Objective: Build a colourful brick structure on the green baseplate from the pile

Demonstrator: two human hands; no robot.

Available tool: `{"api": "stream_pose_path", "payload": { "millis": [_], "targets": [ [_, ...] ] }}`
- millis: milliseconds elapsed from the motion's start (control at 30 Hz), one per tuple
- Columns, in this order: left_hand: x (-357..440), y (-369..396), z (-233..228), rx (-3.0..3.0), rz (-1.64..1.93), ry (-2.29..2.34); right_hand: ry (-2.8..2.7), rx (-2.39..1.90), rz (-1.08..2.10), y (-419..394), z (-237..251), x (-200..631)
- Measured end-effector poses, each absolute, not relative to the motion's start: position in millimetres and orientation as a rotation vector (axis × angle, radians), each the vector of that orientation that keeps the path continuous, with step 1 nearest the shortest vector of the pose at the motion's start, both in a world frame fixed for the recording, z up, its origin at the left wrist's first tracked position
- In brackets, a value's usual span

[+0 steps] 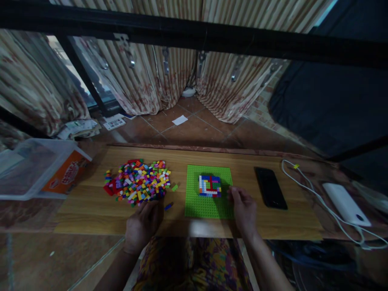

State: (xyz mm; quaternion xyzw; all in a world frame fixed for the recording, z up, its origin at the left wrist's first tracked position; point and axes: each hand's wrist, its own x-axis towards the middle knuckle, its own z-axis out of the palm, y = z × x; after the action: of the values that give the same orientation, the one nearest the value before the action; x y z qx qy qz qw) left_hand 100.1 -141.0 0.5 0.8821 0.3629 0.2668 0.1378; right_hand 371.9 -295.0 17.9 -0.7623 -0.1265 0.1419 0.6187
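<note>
wooden table (91,206) under me: my left hand (142,226) curls loosely beside the brick pile (138,184), my right hand (244,210) rests half-closed, holding nothing i can see, at the green baseplate (206,206).

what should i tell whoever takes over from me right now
Left hand: on the table edge at the near side of the brick pile, fingers curled; whether it holds a brick is hidden.
Right hand: at the right edge of the green baseplate, fingertips pinched; nothing visible between them.
Done: a small multicoloured build stands on the baseplate.
Left: most of the baseplate is bare, the pile is large, and a blue brick and a green brick lie loose between them.
</note>
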Motion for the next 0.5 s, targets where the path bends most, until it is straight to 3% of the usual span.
{"api": "stream_pose_path", "payload": {
  "millis": [200,500],
  "targets": [
    [99.1,-144.2,-1.9,2.518,0.719,1.082,-0.445,-1.790,0.254,-293.9,34.1,346.8],
    [98.2,-148.5,0.1,2.433,0.678,1.056,-1.221,-1.721,0.447,-238.8,39.1,277.3]
  ]
}}
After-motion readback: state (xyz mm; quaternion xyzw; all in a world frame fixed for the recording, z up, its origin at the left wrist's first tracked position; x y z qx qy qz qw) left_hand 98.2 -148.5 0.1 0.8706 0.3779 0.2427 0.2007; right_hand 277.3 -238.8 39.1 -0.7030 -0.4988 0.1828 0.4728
